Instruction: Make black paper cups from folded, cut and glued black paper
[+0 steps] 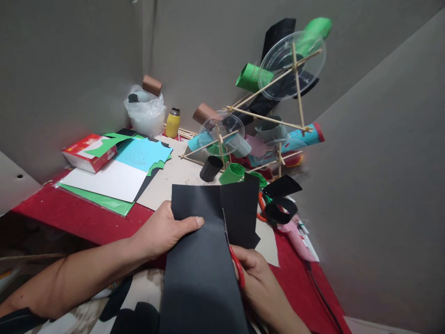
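A large sheet of black paper (200, 269) stretches from my lap up over the table edge. My left hand (168, 232) grips its left side, thumb flat on top and fingers hidden behind. My right hand (257, 273) is closed around red-handled scissors (237, 266). Their blades lie along a cut in the paper, whose right-hand strip (239, 211) stands partly apart from the main sheet. Just beyond the sheet are a short black paper tube (211, 169) and a green paper tube (232, 174).
Stick frames (267, 118) carrying clear plastic discs (294, 65) and paper tubes rise at the back right. Coloured paper (142, 153) and a red box (90, 153) lie left. Behind are a yellow bottle (173, 123) and a plastic bag (145, 113). A pink tool (297, 239) with a cord lies right.
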{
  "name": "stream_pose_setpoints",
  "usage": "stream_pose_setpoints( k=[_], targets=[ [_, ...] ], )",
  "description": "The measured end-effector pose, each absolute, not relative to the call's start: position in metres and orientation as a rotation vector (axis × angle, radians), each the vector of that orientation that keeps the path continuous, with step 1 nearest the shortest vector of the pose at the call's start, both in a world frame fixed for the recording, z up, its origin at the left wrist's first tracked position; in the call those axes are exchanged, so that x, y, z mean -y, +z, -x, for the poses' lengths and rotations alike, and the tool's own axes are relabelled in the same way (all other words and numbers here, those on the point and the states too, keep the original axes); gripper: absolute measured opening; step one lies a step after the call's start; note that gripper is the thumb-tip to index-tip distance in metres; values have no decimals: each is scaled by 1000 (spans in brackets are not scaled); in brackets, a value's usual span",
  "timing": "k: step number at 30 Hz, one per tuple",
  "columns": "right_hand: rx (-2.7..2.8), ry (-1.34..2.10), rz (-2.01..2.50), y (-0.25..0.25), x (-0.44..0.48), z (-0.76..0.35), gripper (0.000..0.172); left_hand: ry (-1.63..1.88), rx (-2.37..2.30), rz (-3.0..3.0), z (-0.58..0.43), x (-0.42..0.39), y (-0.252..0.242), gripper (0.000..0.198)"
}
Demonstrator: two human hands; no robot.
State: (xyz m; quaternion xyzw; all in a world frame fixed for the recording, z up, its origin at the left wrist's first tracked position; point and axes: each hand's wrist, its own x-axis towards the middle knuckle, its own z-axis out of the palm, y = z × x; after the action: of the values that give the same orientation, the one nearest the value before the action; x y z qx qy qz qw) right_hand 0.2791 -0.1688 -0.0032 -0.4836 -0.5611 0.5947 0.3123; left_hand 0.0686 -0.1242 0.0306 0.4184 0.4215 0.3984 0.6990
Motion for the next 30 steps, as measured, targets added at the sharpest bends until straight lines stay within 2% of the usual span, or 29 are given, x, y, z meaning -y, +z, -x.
stream_pose_setpoints(
  k=[15, 30],
  targets=[
    [1451, 1511, 1288, 3, 163, -274, 47, 886, -955, -908, -69, 128, 32, 26],
    [1656, 1380, 1317, 14, 153, -279, 45, 867, -974, -952, -67, 128, 31, 26]
  ],
)
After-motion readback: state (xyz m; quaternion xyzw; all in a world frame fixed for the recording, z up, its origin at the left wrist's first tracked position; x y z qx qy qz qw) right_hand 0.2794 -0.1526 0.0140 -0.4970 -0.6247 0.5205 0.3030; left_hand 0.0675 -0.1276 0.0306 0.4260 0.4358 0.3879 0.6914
